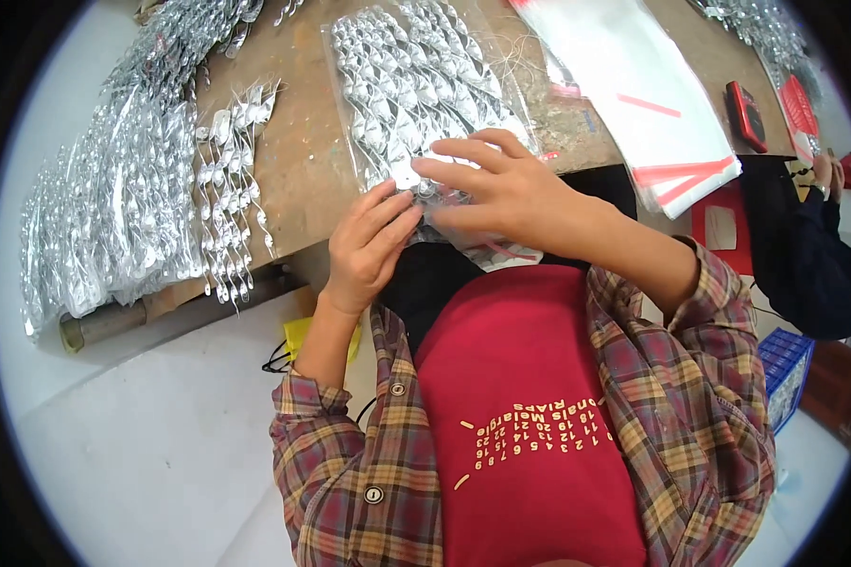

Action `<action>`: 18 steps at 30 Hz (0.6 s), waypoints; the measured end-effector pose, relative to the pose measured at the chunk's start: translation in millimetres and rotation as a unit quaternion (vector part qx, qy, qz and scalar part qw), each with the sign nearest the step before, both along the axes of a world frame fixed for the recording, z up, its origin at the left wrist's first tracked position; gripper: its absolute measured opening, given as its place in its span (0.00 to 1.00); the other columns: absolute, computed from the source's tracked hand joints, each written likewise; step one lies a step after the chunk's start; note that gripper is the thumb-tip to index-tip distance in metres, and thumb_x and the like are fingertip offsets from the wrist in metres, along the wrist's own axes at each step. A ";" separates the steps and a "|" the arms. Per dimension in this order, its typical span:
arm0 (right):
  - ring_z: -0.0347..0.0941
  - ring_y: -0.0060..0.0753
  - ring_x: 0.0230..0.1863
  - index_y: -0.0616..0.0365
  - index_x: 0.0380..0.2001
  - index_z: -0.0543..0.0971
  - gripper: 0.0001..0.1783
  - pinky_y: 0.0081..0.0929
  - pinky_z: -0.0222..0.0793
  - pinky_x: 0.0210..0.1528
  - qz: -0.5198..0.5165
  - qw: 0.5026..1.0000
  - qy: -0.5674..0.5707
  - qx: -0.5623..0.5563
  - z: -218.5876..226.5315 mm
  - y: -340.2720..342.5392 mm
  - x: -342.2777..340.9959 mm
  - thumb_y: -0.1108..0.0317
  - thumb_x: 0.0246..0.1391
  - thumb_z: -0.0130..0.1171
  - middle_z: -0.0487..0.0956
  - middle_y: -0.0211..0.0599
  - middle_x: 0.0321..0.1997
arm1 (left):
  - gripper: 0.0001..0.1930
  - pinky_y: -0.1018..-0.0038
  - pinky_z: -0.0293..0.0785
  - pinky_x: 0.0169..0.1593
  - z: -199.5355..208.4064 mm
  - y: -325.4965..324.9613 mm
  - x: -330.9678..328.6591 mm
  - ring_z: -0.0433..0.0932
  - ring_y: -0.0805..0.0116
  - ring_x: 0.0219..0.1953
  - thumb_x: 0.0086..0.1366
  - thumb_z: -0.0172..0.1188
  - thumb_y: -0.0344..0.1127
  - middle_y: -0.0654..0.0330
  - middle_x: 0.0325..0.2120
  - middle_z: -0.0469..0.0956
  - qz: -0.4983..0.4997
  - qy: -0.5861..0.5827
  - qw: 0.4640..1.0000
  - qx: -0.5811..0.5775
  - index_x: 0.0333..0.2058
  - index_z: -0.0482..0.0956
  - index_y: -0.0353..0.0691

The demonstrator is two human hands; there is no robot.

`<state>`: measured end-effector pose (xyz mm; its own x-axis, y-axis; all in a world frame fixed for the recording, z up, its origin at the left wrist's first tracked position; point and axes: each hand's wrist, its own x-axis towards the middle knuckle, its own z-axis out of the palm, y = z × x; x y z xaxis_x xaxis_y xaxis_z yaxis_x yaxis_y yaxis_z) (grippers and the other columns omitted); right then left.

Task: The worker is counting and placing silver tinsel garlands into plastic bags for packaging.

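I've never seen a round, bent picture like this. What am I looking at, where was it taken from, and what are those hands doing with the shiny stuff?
There is no machine here: the grip is a person's two bare hands. A wide fisheye camera on that person's head looks down, which bends straight edges and darkens the corners.

The left hand and right hand meet at the near end of a clear bag of twisted silver strips. The right hand's fingers are spread over it; whether either hand pinches the plastic is hard to tell.

On the brown table, a large silver heap and a smaller silver bunch lie to the left. To the right are flat, clear bags with red strips and a small red-and-black device.
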<state>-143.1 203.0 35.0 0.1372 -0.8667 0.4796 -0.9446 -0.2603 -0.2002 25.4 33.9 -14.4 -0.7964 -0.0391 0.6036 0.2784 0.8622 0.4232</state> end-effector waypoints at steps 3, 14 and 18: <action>0.65 0.41 0.58 0.51 0.28 0.78 0.11 0.41 0.60 0.57 0.021 0.998 0.053 0.017 -3.8 -5.7 -8.2 0.71 0.36 0.62 0.74 0.36 0.53 | 0.16 0.64 0.74 0.49 -1.9 -0.6 1.1 0.76 0.53 0.49 0.49 0.63 0.23 0.58 0.40 0.79 -0.006 0.008 1.000 -0.007 0.39 0.81 0.40; 0.70 0.27 0.33 0.60 0.34 0.72 0.04 0.26 0.71 0.44 -0.355 0.694 -0.625 -0.051 26.9 267.0 -73.7 0.71 0.57 0.50 0.72 0.31 0.29 | 0.14 0.64 0.74 0.49 -9.5 2.5 -4.7 0.76 0.54 0.48 0.51 0.63 0.23 0.59 0.39 0.79 -0.010 0.041 0.999 0.002 0.39 0.81 0.40; 0.72 0.33 0.36 0.61 0.37 0.73 0.08 0.30 0.72 0.44 -0.464 0.658 -0.590 -0.059 -69.2 443.8 13.1 0.69 0.58 0.50 0.74 0.36 0.33 | 0.19 0.63 0.73 0.51 -19.8 -4.9 7.5 0.76 0.51 0.48 0.51 0.62 0.19 0.55 0.42 0.78 0.012 0.036 0.999 0.007 0.43 0.80 0.40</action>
<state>-130.0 646.8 -34.2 -0.9529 -0.2631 -0.1507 0.0867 0.2399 -0.9669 33.0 29.0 -34.2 -0.7490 -0.0662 0.6592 0.2892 0.8626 0.4151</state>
